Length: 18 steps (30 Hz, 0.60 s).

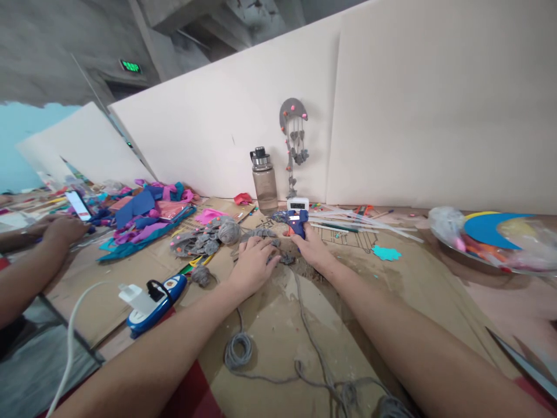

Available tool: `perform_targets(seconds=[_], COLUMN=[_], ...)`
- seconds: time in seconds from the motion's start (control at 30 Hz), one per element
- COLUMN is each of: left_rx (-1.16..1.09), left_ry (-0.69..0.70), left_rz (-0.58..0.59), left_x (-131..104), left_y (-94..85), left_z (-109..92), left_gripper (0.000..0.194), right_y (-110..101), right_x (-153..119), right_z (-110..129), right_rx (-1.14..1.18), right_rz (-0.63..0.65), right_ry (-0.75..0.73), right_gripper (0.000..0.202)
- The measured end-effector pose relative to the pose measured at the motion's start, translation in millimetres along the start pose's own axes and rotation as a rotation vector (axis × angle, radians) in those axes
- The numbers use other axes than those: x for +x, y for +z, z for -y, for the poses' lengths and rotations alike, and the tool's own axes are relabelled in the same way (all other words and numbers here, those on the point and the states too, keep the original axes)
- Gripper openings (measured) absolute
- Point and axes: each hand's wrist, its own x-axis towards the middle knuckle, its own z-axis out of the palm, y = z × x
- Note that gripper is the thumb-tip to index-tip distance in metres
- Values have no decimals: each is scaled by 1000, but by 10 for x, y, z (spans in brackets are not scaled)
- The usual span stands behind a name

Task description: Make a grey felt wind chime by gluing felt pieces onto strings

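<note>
My right hand (317, 251) is closed around a blue hot glue gun (297, 225) with an orange trigger, at the middle of the table. My left hand (253, 264) lies with its fingers stretched out over grey felt pieces (285, 256), just left of the glue gun; its fingertips partly cover them. Grey yarn (238, 350) runs in loops over the cardboard below my hands. Left of my left hand sit a ball of grey yarn (228, 231) and a grey felt crescent (185, 244) with small coloured balls. A finished-looking grey moon hanging (292, 116) is on the white board behind.
A water bottle (264, 188) and a small digital clock (298, 204) stand at the back. Translucent glue sticks (369, 223) lie to the right, near a metal bowl (470, 260). A blue power strip (159, 305), bright felt scraps (143, 212) and another person's arm (35, 267) are at left.
</note>
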Motion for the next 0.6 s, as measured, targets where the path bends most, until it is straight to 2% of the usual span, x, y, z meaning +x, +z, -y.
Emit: perform_targets(seconds=[0.27,0.6], left_rx=[-35,-27], left_ry=[-28,-54], left_rz=[64,73], left_x=[13,-26], left_y=[-3,-10], left_z=[32,63], left_gripper=[26,27], right_y=[17,30], right_x=[-29,-24], right_z=[79,60], right_rx=[-136,-137], right_rz=[143,126], right_ry=[1,53], right_gripper=[42,42])
